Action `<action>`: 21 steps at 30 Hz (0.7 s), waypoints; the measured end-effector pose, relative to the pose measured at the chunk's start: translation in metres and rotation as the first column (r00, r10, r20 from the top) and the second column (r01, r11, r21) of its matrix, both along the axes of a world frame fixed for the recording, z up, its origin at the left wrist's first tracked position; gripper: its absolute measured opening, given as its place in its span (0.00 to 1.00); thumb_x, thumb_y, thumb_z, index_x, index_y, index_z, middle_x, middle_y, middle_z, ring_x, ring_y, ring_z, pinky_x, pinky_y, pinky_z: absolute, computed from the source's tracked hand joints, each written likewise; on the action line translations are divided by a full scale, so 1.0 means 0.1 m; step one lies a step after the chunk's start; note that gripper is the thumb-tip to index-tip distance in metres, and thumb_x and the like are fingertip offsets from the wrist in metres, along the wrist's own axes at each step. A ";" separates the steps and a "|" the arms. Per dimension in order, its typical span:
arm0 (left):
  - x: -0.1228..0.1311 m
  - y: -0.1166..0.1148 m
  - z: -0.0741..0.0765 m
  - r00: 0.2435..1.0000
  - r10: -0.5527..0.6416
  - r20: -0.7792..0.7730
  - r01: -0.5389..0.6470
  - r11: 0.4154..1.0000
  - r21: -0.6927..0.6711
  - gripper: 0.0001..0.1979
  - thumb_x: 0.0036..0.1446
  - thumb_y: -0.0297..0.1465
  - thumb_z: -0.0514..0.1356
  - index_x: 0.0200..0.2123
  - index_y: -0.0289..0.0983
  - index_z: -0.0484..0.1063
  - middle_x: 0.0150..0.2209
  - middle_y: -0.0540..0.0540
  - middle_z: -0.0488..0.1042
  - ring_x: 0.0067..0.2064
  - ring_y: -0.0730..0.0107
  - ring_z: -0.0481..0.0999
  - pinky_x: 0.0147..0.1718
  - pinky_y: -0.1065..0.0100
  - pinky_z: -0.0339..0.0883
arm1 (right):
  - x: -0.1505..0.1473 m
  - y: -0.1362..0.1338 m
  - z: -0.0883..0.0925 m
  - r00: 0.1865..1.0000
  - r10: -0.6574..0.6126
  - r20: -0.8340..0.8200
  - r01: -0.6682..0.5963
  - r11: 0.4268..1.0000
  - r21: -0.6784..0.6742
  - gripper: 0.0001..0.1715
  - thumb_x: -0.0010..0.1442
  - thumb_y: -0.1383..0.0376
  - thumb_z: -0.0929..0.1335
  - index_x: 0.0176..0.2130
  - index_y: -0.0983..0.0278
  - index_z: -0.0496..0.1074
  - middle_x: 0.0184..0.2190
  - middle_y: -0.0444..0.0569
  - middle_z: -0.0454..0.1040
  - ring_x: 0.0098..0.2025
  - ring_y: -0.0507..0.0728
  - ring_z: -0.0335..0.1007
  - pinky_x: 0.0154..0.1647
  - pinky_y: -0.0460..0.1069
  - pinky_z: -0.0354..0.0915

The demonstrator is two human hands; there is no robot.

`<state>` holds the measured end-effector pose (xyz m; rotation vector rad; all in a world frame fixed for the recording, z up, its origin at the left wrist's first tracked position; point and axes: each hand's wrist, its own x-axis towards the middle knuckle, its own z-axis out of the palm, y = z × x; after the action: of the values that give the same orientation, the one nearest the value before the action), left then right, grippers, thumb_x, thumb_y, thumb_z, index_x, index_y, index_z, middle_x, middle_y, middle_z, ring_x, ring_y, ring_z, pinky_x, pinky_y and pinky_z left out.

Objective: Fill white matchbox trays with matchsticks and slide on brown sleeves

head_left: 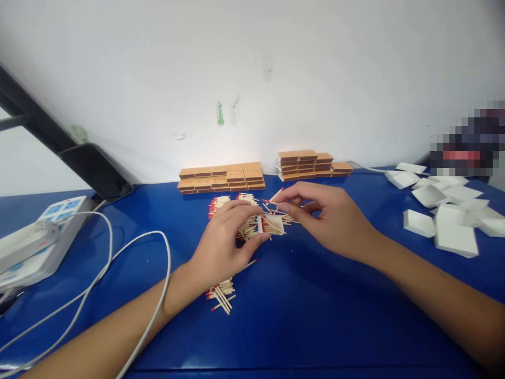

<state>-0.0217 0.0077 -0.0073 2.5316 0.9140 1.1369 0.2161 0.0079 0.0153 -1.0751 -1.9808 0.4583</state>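
The right hand (325,216) pinches at least one red-tipped match (272,200) between thumb and forefinger, just above a small white tray (281,221) partly filled with matches. The left hand (231,231) steadies that tray, thumb at its near side and fingers at its far side. Loose matches (219,204) crowd just beyond the left fingers, and another heap (221,295) lies nearer the body, beside the left wrist. Behind the hands stand a left row of matchboxes (221,179) and a right stack (303,164). A pile of white trays (455,239) sits well to the right of the grip. A white cable (168,252) loops across the left forearm; farther left are a power strip (69,221) and a dark slab (98,171). The tabletop (315,316) is glossy blue, against a pale, marked wall (335,79).
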 end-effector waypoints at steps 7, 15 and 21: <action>0.01 -0.02 0.03 0.986 0.127 0.107 -0.122 0.991 -0.059 0.15 0.64 0.35 0.70 0.52 0.41 0.76 0.48 0.44 0.81 0.49 0.59 0.81 0.50 0.57 0.76 | 0.00 -0.01 0.02 0.996 0.021 0.090 -0.030 0.995 0.099 0.11 0.73 0.59 0.66 0.45 0.56 0.79 0.41 0.47 0.82 0.36 0.56 0.76 0.34 0.52 0.69; 0.02 -0.02 0.03 0.984 0.133 0.118 -0.127 0.990 -0.057 0.15 0.64 0.36 0.69 0.52 0.41 0.76 0.47 0.44 0.82 0.48 0.59 0.82 0.49 0.56 0.77 | 0.01 -0.02 0.03 0.990 0.053 0.133 -0.068 0.991 0.114 0.11 0.73 0.62 0.66 0.45 0.57 0.79 0.40 0.47 0.81 0.36 0.55 0.75 0.34 0.51 0.69; 0.01 -0.03 0.04 0.985 0.119 0.125 -0.106 0.988 -0.110 0.14 0.65 0.36 0.69 0.52 0.42 0.77 0.48 0.44 0.82 0.49 0.59 0.82 0.50 0.56 0.77 | 0.00 -0.01 0.02 0.985 0.130 0.115 -0.142 0.985 0.102 0.09 0.72 0.62 0.68 0.43 0.58 0.79 0.39 0.48 0.79 0.38 0.55 0.74 0.35 0.50 0.69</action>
<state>-0.0203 0.0051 -0.0037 2.3195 1.0638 1.2380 0.2157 0.0066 0.0171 -0.9160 -2.1579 0.3650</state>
